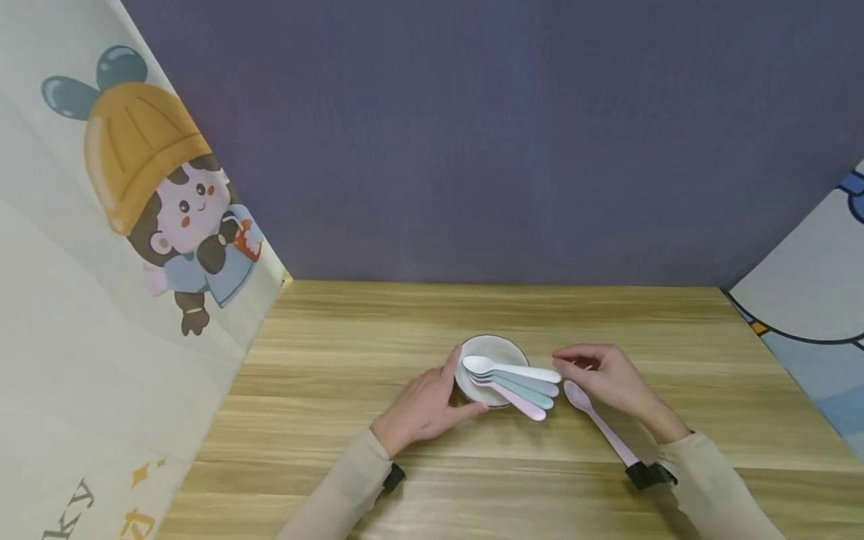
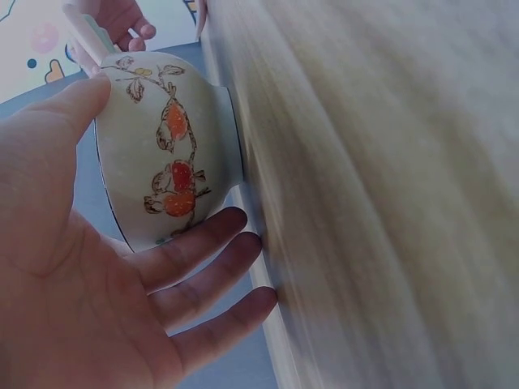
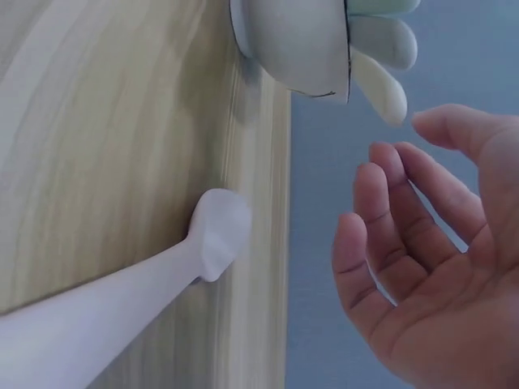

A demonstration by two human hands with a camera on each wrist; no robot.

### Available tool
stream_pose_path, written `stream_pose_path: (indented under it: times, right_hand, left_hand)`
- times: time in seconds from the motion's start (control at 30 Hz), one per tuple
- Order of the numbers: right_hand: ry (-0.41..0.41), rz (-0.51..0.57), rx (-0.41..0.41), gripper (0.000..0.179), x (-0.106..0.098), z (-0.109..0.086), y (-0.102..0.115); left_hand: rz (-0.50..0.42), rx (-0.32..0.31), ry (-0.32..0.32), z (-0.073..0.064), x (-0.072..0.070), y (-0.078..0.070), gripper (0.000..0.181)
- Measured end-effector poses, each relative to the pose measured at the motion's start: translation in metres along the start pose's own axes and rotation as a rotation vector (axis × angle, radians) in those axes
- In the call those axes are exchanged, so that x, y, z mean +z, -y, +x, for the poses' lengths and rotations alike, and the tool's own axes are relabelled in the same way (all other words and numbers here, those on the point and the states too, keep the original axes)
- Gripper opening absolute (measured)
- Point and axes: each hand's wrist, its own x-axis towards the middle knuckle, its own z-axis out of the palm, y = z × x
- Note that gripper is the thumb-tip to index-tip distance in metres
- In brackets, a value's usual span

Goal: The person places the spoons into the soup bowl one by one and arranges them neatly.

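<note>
Wooden bench (image 1: pixel 324 360) carries a small ceramic bowl (image 1: pixel 491 352) near the middle, closer to the back edge than the front. Left hand (image 1: pixel 425 409) cups the bowl's side with relaxed, spread fingers – thumb at the rim, no curled grip. Four spoons (image 1: pixel 520 382) lie in the bowl, handles fanned out over its right rim. Right hand (image 1: pixel 607 379) hovers loosely open just beside those handle tips, holding nothing – a lilac spoon (image 1: pixel 601 424) lies on the bench beneath it
</note>
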Motion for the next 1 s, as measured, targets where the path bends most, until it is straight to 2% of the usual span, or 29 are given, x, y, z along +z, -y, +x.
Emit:
stream_pose_path:
  times: [0.23,0.5,0.77,1.0]
  right_hand:
    - [-0.021,0.031,0.006,0.035,-0.008,-0.002,-0.011]
    - [-0.005,0.021,0.023,0.035,-0.015,-0.003,-0.019]
    - [-0.034,-0.007,0.072,0.033,0.002,-0.039,-0.014]
    - [-0.047,0.022,0.103,0.033,0.017,-0.067,-0.007]
  left_hand:
    - [0.000,-0.001,0.002,0.003,0.002,-0.004,0.113]
    - [-0.001,-0.007,-0.010,0.008,0.001,-0.009,0.113]
    - [0.004,0.034,0.014,-0.013,-0.001,-0.004,0.113]
    - [0.004,0.073,0.036,-0.030,-0.005,0.001,0.114]
